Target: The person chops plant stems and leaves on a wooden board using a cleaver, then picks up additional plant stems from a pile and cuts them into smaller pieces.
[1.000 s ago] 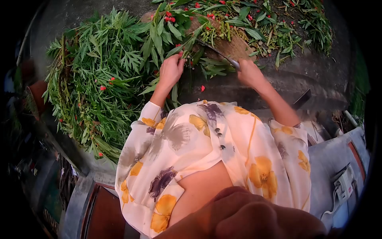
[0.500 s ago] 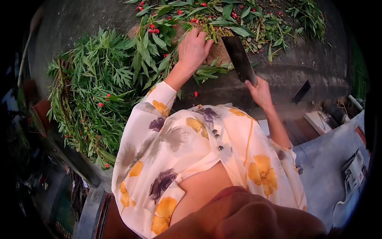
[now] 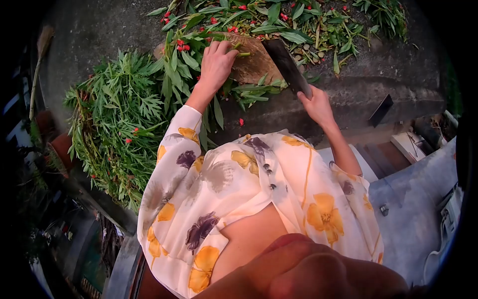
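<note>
My left hand (image 3: 217, 62) is closed around a bunch of leafy stems (image 3: 180, 62) with red flowers, and a few cut stem ends poke out past its fingers. Under those ends lies a brown wooden chopping board (image 3: 261, 64). My right hand (image 3: 317, 107) grips the handle of a dark, broad-bladed cleaver (image 3: 286, 62). The blade slants up and left over the board's right side, apart from the stems in my left hand. Chopped stems and leaves (image 3: 318, 37) with red petals are scattered beyond the board.
A large heap of cut greenery (image 3: 119, 124) sits to the left. Another leafy bunch (image 3: 386, 20) lies at the far right. A dark flat piece (image 3: 381, 110) rests near the right edge of the grey surface (image 3: 348, 99). A broom (image 3: 42, 45) stands at far left.
My left hand has shifted left with the stems, baring more of the board. The cleaver and my right hand have moved slightly up and left. The view has shifted a little.
</note>
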